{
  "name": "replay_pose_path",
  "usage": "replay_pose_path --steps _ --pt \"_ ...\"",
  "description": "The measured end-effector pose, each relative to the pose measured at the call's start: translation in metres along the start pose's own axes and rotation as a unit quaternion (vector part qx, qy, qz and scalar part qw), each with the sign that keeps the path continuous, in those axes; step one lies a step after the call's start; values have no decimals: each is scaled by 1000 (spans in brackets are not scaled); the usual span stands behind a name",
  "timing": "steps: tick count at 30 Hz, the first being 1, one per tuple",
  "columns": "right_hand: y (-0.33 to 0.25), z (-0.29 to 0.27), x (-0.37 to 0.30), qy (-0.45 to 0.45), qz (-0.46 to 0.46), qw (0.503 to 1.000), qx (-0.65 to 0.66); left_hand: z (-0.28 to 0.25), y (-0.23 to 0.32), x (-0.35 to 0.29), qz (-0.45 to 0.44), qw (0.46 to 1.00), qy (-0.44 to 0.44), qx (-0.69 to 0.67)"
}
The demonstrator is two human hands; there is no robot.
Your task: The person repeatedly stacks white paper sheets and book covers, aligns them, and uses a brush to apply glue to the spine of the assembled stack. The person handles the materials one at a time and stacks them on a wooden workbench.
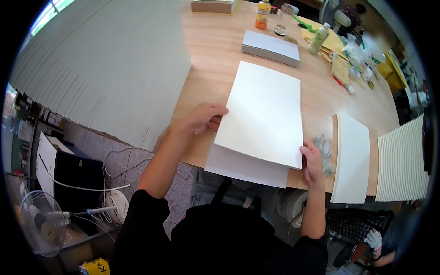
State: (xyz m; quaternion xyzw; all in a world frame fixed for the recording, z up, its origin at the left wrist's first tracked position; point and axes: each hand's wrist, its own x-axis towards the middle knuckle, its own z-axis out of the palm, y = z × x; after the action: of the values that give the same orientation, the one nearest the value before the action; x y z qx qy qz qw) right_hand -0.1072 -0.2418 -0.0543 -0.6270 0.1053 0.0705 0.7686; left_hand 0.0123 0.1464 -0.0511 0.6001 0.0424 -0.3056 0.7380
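Note:
A large white sheet, slightly bowed and apparently stiff, is raised a little at its near edge above the wooden table. My left hand pinches its left edge, thumb on top and fingers curled below. At the near right corner, my right hand grips it with the thumb along the edge; those fingers are partly hidden. Under it lies another white sheet, sticking out past the table's front edge. A crumpled clear plastic piece rests just beyond my right hand.
Tall stacked pale boards rise at the left. On the table are a paper block, bottles and clutter. White stacks stand right. A fan is lower left; another person's gloved hand shows lower right.

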Motion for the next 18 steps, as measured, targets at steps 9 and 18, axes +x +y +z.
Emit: replay_pose_path --steps 9,18 --pt "13 17 -5 84 -25 988 -126 5 11 -5 21 960 92 262" --pt "16 21 -3 89 -37 982 -160 -7 3 2 27 962 100 254"
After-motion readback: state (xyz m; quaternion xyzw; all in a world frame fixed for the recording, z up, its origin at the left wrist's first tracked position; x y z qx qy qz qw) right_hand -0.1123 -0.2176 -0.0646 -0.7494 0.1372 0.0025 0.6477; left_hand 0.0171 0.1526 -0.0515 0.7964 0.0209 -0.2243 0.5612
